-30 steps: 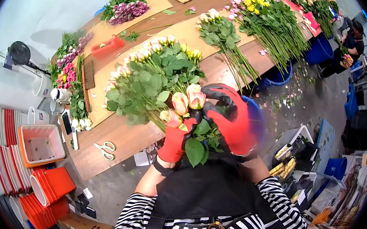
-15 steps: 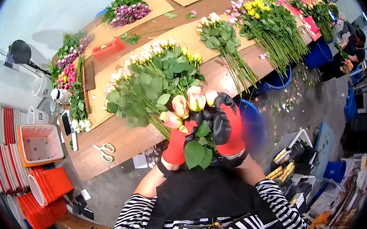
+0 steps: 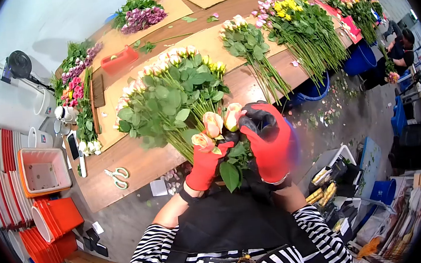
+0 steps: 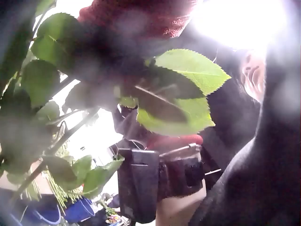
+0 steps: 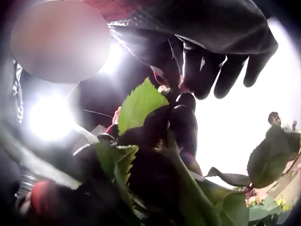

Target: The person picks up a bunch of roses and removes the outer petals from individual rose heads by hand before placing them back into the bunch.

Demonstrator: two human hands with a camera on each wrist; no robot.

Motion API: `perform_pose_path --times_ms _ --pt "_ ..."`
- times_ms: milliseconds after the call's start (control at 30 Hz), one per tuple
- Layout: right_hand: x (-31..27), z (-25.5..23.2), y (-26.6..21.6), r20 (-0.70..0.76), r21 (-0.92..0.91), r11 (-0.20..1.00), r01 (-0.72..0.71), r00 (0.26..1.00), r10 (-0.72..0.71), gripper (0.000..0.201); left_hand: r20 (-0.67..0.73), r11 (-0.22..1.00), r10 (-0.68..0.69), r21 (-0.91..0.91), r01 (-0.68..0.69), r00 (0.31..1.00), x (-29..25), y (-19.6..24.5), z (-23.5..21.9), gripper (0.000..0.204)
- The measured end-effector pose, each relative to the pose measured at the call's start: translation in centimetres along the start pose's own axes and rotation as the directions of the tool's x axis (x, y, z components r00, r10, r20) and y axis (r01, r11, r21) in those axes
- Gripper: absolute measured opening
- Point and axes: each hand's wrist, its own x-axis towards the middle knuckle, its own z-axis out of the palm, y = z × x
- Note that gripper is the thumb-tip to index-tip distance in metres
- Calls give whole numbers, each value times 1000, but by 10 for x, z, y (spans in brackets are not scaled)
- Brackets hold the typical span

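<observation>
In the head view my left hand (image 3: 205, 168), in a red and black glove, grips several peach roses by their stems just under the blooms. Three blooms stand above it: a left rose (image 3: 202, 142), a middle rose (image 3: 213, 124) and a right rose (image 3: 233, 116). My gloved right hand (image 3: 273, 143) is at the right rose's side, thumb and forefinger curled together and pinching its edge. Green leaves (image 3: 231, 175) hang below the hands, against a black apron (image 3: 224, 221). Up close, the right wrist view has black glove fingers (image 5: 225, 61) over a leaf (image 5: 142, 106).
A large bunch of roses (image 3: 159, 103) lies on the wooden table (image 3: 137, 164) ahead, with scissors (image 3: 117, 178) near its edge. More bunches, including yellow flowers (image 3: 290, 7), lie further right. Blue buckets (image 3: 313, 93) stand below, and orange crates (image 3: 59, 217) at left. A person (image 3: 399, 52) works far right.
My right hand has moved from over the rose heads to the right rose's right side, its fingers curling in. My left hand keeps its hold on the stems; the blooms have turned slightly.
</observation>
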Motion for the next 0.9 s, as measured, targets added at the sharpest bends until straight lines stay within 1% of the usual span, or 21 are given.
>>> perform_pose_path --times_ms 67,100,167,200,267,333,367,400,467,500,533,567,600,633,667,700,767,833,867,900 --pt "-3 7 7 -98 18 993 118 988 -116 23 -23 999 -2 -35 1 1000 0 -4 0 41" --pt "-4 7 12 -92 19 982 188 978 -185 24 -26 999 -6 -51 5 1000 -1 -5 -1 40" --pt "-4 9 23 -80 25 945 326 943 -323 24 -16 988 -62 -143 59 998 -2 -4 -2 35" --pt "-4 11 25 -67 74 939 335 941 -330 25 0 970 -110 -217 107 994 -4 -1 -2 32" --pt "-6 14 28 -43 173 922 346 938 -343 26 40 938 -171 -299 175 984 -9 1 -6 26" --pt "-11 16 32 -10 360 907 220 973 -232 28 82 924 -196 -318 212 977 -12 -1 -11 21" --pt "-13 17 35 14 447 881 153 984 -178 29 113 904 -167 -379 198 979 -11 -3 -13 17" --pt "-14 15 41 65 529 848 38 994 -84 25 141 879 -137 -438 186 980 -9 -4 -15 14" --pt "-14 9 40 129 681 719 -137 989 66 21 124 867 -117 -470 162 985 -7 -1 -14 18" --pt "-11 0 53 164 729 665 -161 985 58 23 115 861 -107 -486 150 988 -6 1 -13 21" --pt "-3 -7 51 195 718 691 -83 977 -85 27 87 905 -65 -414 95 994 -3 -5 -16 24" --pt "7 -15 54 295 746 665 -34 912 -284 29 57 920 -48 -386 66 997 -2 -7 -17 26" --pt "9 -24 46 291 599 798 58 913 -285 26 26 934 -31 -355 38 999 -1 -7 -17 28" --pt "8 -26 42 230 453 888 74 953 -197 21 -8 927 -44 -373 38 999 -1 -5 -16 30" --pt "6 -28 38 167 295 954 54 980 -107 19 -39 919 -58 -392 38 998 -2 -2 -14 32" --pt "4 -22 27 59 175 984 -40 998 30 23 -68 912 -73 -409 39 995 -2 -1 -11 34" --pt "6 -14 21 38 86 991 -104 994 101 29 -174 930 -23 -365 -42 984 3 -9 -8 33" --pt "11 -9 35 145 -45 977 -207 967 211 31 -178 969 19 -241 -63 984 2 12 -21 28" --pt "14 -4 88 174 -136 991 -5 984 29 30 -166 988 76 -124 -98 983 0 16 -34 25" --pt "17 8 132 160 -119 992 45 987 -25 30 -94 972 198 151 -182 976 -1 20 -51 23"
